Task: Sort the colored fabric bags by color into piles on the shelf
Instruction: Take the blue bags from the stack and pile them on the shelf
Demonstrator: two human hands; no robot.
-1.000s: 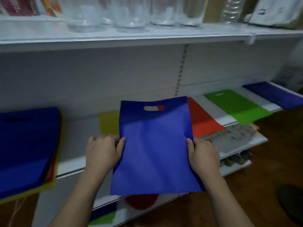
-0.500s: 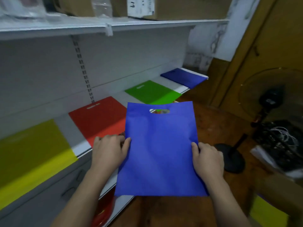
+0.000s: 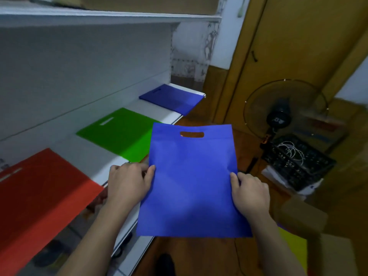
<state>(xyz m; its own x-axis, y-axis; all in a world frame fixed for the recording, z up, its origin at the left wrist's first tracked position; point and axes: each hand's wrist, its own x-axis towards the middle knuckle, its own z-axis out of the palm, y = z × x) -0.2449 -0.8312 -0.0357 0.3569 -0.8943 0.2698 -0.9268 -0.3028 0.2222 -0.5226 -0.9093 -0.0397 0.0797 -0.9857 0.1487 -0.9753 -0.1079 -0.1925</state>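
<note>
I hold a flat blue fabric bag out in front of me, handle cut-out at the top. My left hand pinches its left edge and my right hand pinches its right edge. The bag hangs in the air beside the front edge of the white shelf. On the shelf lie a red bag at the left, a green bag in the middle and a blue bag pile at the far right end.
A standing fan and a black crate with white cables are on the wooden floor at the right. A cardboard box and a yellow bag sit at the lower right. A yellow door is behind.
My view has swung to the right along the shelf; the yellow bag and the stack at the left have gone out of view. The held blue bag has moved with me toward the shelf's right end.
</note>
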